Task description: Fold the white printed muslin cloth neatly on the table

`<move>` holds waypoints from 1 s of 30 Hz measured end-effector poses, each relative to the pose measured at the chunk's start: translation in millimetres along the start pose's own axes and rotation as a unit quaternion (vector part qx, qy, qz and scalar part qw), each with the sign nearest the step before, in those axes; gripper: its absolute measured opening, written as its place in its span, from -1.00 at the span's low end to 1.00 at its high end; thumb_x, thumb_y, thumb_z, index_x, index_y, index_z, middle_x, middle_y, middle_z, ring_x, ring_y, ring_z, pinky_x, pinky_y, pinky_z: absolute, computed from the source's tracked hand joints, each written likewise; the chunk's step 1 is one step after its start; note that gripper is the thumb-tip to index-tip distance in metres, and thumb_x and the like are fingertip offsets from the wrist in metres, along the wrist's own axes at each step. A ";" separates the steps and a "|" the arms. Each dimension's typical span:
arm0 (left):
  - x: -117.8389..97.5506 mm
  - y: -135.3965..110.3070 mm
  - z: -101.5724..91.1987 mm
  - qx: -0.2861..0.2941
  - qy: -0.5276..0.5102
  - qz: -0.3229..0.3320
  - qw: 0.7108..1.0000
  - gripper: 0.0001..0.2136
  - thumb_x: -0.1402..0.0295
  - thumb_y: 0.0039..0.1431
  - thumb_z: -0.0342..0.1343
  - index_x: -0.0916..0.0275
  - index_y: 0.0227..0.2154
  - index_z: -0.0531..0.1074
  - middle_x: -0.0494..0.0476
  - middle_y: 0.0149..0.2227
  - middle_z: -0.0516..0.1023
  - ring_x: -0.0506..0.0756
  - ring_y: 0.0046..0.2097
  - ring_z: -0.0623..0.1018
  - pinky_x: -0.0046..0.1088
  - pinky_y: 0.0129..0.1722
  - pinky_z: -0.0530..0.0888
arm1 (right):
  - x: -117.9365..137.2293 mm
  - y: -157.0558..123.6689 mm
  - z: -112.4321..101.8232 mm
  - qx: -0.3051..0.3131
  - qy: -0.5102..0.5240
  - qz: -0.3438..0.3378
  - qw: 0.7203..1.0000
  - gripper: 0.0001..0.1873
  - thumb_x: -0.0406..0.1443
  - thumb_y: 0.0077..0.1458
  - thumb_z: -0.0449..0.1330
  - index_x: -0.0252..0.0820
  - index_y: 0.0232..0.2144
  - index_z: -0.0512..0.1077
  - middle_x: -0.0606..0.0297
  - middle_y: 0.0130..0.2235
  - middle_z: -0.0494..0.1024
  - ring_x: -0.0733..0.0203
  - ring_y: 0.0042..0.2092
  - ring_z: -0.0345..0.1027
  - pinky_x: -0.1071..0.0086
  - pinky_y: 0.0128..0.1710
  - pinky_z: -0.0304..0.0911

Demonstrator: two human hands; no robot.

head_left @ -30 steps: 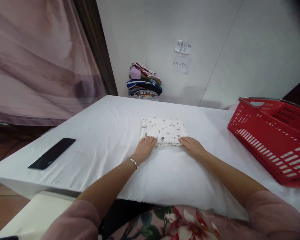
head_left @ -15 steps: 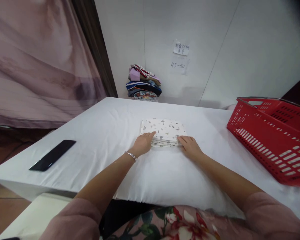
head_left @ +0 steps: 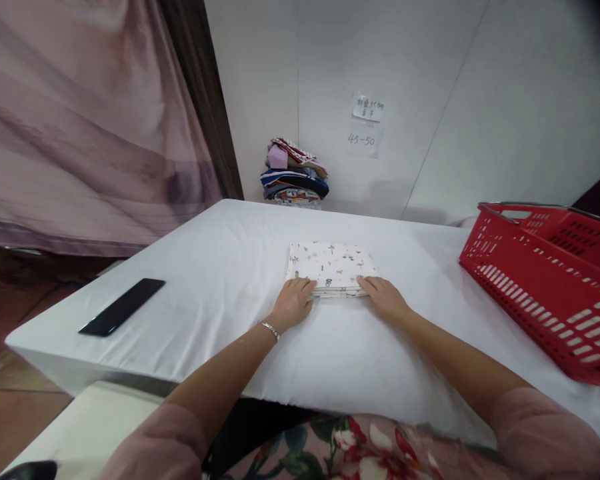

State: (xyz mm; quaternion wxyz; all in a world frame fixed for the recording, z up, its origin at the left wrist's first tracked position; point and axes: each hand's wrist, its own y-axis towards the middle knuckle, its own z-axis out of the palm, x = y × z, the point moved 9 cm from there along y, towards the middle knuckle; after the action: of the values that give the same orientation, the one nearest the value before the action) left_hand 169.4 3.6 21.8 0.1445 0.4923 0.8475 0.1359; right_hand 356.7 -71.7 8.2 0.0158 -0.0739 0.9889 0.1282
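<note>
A folded white cloth point(head_left: 333, 263) printed with small dark motifs lies in the middle of the white-covered table, its stacked layers showing along the near edge. At its near left corner, my left hand point(head_left: 295, 300) is closed on the edge, fingers on top and thumb low in front. My right hand point(head_left: 383, 295) grips the near right corner, fingertips over the top layer; its thumb is hidden. A silver bracelet point(head_left: 270, 329) circles my left wrist.
A black phone-like slab point(head_left: 123, 307) lies on the table point(head_left: 205, 267) to the left. The red plastic basket point(head_left: 540, 287) stands at the right. Behind the table rises a pile of folded fabrics point(head_left: 296, 175) by the wall. A pink curtain point(head_left: 90, 133) hangs at the left.
My left hand has shifted slightly toward me along the cloth's near corner, its fingers now flatter on top. The right hand stays at its corner. The whole view has shifted a little.
</note>
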 end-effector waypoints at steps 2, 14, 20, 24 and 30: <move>-1.0 1.5 -1.2 -0.010 0.008 -0.009 1.000 -0.59 0.42 0.08 0.03 0.21 0.04 0.24 0.22 -0.01 0.37 0.18 0.04 0.32 -0.19 0.01 0.25 | -2.9 1.3 -1.9 -0.001 -0.004 0.005 1.000 -0.30 -0.56 -0.07 -0.07 -0.22 0.17 0.12 0.06 0.05 0.33 0.06 0.02 0.20 0.20 -0.05 0.17; -28.4 27.3 10.4 -0.050 0.049 -0.083 0.994 -0.48 0.31 0.06 0.09 0.27 0.10 0.15 0.26 0.00 0.34 0.22 -0.02 0.32 -0.16 0.01 0.20 | -1.6 14.7 -35.8 -0.059 -0.024 -0.046 0.997 -0.36 -0.57 -0.02 -0.12 -0.22 0.14 0.16 0.06 0.00 0.38 0.04 -0.03 0.25 0.17 -0.10 0.22; -16.4 28.1 10.6 -0.049 0.094 -0.089 0.990 -0.53 0.59 0.09 -0.15 0.27 0.11 0.17 0.25 -0.07 0.39 0.18 -0.07 0.36 -0.16 0.01 0.19 | -1.0 15.9 -46.1 -0.074 -0.015 -0.061 0.995 -0.32 -0.58 -0.02 -0.13 -0.15 0.17 0.12 0.11 0.02 0.38 0.06 0.01 0.24 0.13 -0.06 0.25; 4.3 16.0 0.8 -0.053 0.108 -0.091 0.989 -0.54 0.61 0.07 -0.15 0.30 0.07 0.21 0.27 -0.09 0.41 0.19 -0.07 0.37 -0.18 -0.04 0.23 | -4.2 11.5 -42.8 -0.098 -0.025 -0.061 0.993 -0.34 -0.60 0.00 -0.15 -0.17 0.14 0.16 0.10 0.11 0.30 0.05 0.09 0.18 0.09 0.00 0.24; 23.2 6.7 -40.1 -0.089 0.091 -0.084 0.988 -0.56 0.59 0.03 -0.10 0.28 0.03 0.25 0.24 -0.13 0.46 0.17 -0.06 0.41 -0.21 -0.01 0.25 | -2.3 14.1 -67.2 -0.156 -0.005 -0.081 0.984 -0.39 -0.58 0.03 -0.13 -0.16 0.11 0.22 0.11 0.19 0.20 0.05 0.19 0.07 0.02 0.08 0.19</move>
State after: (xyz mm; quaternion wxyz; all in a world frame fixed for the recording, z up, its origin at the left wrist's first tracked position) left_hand 148.5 23.6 58.7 0.1211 0.3905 0.8798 0.2424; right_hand 356.0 -75.1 76.8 0.0198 -0.1548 0.9473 0.2798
